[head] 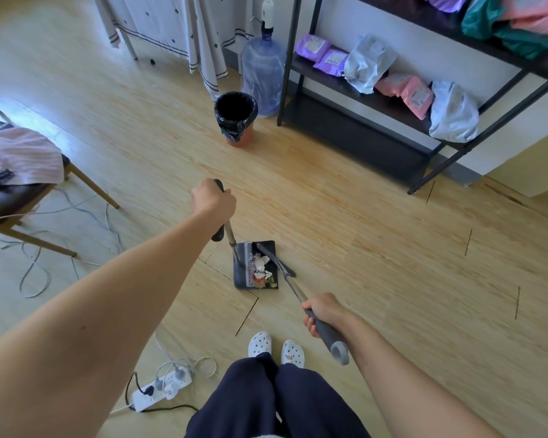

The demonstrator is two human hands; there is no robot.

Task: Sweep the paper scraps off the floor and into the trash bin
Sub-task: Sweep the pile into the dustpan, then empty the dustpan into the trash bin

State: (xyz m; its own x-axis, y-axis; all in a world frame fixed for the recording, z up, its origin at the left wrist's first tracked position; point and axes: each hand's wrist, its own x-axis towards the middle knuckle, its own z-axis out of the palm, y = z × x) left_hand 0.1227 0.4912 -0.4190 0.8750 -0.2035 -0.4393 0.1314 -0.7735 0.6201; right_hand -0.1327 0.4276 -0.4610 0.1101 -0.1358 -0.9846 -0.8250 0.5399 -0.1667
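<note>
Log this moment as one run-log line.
left hand: grips dustpan handle | right hand: grips broom handle | scraps: in dustpan | bin: ahead, not yet filled

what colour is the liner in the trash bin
Black liner in an orange-red trash bin, head view.

Paper scraps point(261, 269) lie in the dustpan point(241, 281), apparently touching the broom point(274, 260).

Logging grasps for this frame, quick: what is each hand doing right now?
Left hand: closed around the dustpan handle.
Right hand: closed around the broom handle.
</note>
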